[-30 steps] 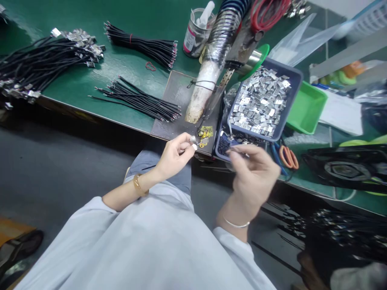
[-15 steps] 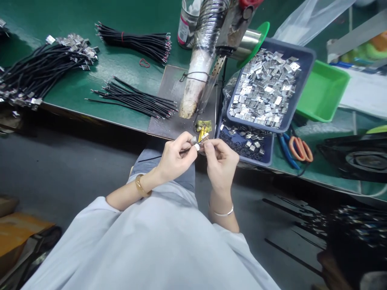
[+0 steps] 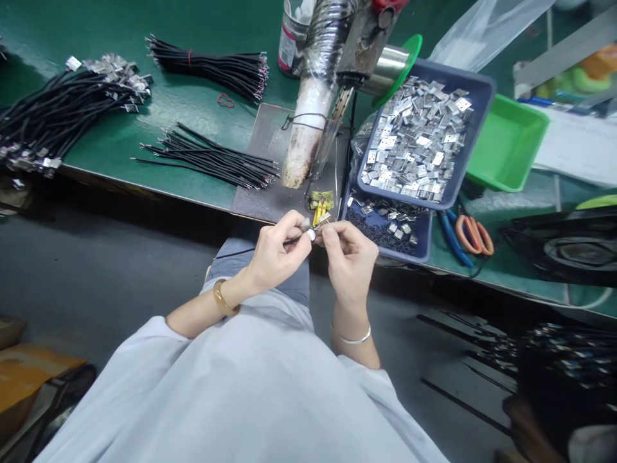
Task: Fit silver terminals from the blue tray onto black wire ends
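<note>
My left hand [image 3: 279,252] pinches the end of a thin black wire [image 3: 241,251] that trails left over my lap. Facing it, my right hand [image 3: 349,257] is closed in a pinch on a small metal clip [image 3: 318,233], held against the wire's tip. Both hands meet just in front of the green bench's edge [image 3: 144,177], below a dark work plate [image 3: 270,167]. A grey tray [image 3: 477,103] full of shiny metal clips stands right of the plate. Loose black wires [image 3: 212,161] lie left of the plate.
A taped soldering tool on a stand [image 3: 313,116] leans over the plate. Bundled wires with clips [image 3: 58,116] lie far left, a tied wire bundle [image 3: 207,64] behind. A green tray [image 3: 506,141], orange-handled scissors [image 3: 470,233] and a black fan [image 3: 573,247] sit right.
My right hand came left from the lower clip tray to meet my left hand at the wire's tip. The view shifted slightly.
</note>
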The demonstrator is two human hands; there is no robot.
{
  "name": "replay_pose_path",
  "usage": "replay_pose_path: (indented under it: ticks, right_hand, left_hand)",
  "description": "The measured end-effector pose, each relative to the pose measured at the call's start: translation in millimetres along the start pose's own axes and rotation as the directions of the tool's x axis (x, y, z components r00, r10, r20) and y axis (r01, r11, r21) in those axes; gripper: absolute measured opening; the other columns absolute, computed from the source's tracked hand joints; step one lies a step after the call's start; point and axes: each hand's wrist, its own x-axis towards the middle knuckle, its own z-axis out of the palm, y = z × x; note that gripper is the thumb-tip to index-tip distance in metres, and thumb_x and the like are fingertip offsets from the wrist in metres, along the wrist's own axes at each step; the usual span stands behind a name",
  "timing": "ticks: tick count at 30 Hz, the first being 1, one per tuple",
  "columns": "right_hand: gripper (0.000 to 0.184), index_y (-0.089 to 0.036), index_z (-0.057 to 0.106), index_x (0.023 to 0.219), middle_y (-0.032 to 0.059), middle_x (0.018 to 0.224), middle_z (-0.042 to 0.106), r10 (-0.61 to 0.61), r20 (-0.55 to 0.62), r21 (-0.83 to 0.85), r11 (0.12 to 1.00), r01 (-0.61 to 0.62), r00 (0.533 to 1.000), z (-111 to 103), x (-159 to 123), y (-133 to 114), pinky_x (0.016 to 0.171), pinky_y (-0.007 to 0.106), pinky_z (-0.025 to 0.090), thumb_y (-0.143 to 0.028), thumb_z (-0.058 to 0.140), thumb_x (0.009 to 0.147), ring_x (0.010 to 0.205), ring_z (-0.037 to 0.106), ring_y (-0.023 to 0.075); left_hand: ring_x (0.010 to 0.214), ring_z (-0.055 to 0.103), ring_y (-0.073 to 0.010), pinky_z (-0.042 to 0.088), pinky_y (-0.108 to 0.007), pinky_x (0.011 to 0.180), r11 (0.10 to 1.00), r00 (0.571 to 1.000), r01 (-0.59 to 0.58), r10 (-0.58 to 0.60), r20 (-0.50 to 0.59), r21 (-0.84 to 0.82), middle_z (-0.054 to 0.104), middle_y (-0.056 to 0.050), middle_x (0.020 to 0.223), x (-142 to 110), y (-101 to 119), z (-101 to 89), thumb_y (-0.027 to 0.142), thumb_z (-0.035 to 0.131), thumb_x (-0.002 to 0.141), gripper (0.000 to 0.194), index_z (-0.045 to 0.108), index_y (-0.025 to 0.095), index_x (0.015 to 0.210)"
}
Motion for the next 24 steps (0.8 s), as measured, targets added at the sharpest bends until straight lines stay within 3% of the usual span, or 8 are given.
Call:
replay_pose_path:
  ticks: [4,8,12,18,22,24]
  right_hand:
    - [0.025,-0.021,0.063,0.073,-0.0026,0.065,0.061,-0.082,-0.016,-0.084,0.993,0.080,0.996,1.3,-1.0,-1.6,0.055,0.025,0.039,-0.034,0.060,0.095,0.056,0.051,0.0106]
    - [0.034,-0.021,0.056,0.065,-0.0034,0.060,0.054,-0.231,-0.018,-0.297,0.930,0.215,0.973,1.2,-0.6,-2.0,0.055,0.026,0.036,-0.033,0.059,0.097,0.053,0.043,0.0097]
    - [0.044,-0.021,0.049,0.058,-0.0043,0.054,0.046,-0.288,0.017,-0.366,0.889,0.274,0.957,-2.8,0.2,-2.3,0.053,0.027,0.032,-0.037,0.059,0.097,0.049,0.036,0.0089]
    - [0.046,-0.020,0.054,0.058,-0.0053,0.050,0.042,-0.090,-0.086,-0.236,0.969,0.067,0.992,-9.5,3.3,-5.4,0.049,0.027,0.026,-0.049,0.064,0.092,0.047,0.033,0.0081]
    - [0.040,-0.020,0.060,0.060,-0.0040,0.051,0.051,0.050,-0.026,-0.118,0.992,-0.052,0.998,-8.5,9.0,-5.7,0.049,0.025,0.032,-0.049,0.067,0.086,0.048,0.041,0.0090]
    - [0.036,-0.020,0.061,0.061,-0.0033,0.053,0.055,0.068,0.011,-0.043,0.997,-0.068,0.998,-7.2,11.2,-5.5,0.050,0.024,0.035,-0.048,0.066,0.084,0.049,0.045,0.0097]
  left_hand:
    - [0.045,0.021,-0.0046,0.023,-0.017,0.045,0.999,1.000,-0.024,0.024,0.008,0.031,0.029,0.012,0.052,-1.3,-1.6,-0.7,0.021,0.054,0.085,0.013,0.043,0.021,0.078]
    - [0.049,0.033,-0.0053,0.032,-0.017,0.051,0.972,0.987,-0.161,0.157,0.040,0.168,0.038,0.008,0.056,-2.3,-6.3,-2.7,0.017,0.052,0.085,0.013,0.046,0.019,0.074]
    - [0.055,0.041,-0.0077,0.036,-0.019,0.055,0.929,0.956,-0.294,0.289,0.057,0.224,0.046,0.005,0.059,-2.8,-10.4,-4.7,0.014,0.054,0.086,0.018,0.052,0.018,0.068]
    - [0.051,0.040,-0.0055,0.035,-0.017,0.051,0.936,0.945,-0.307,0.321,-0.062,0.172,0.047,0.006,0.059,-4.0,-9.6,-5.9,0.011,0.061,0.085,0.014,0.058,0.016,0.072]
    - [0.054,0.044,-0.0066,0.039,-0.018,0.055,0.923,0.940,-0.324,0.339,-0.039,0.205,0.051,0.004,0.060,-4.7,-10.3,-9.2,0.014,0.059,0.087,0.014,0.061,0.016,0.074]
    - [0.056,0.047,-0.0071,0.040,-0.018,0.055,0.950,0.962,-0.263,0.271,-0.025,0.167,0.056,0.002,0.063,-5.2,-11.8,-10.7,0.018,0.059,0.088,0.013,0.063,0.016,0.076]
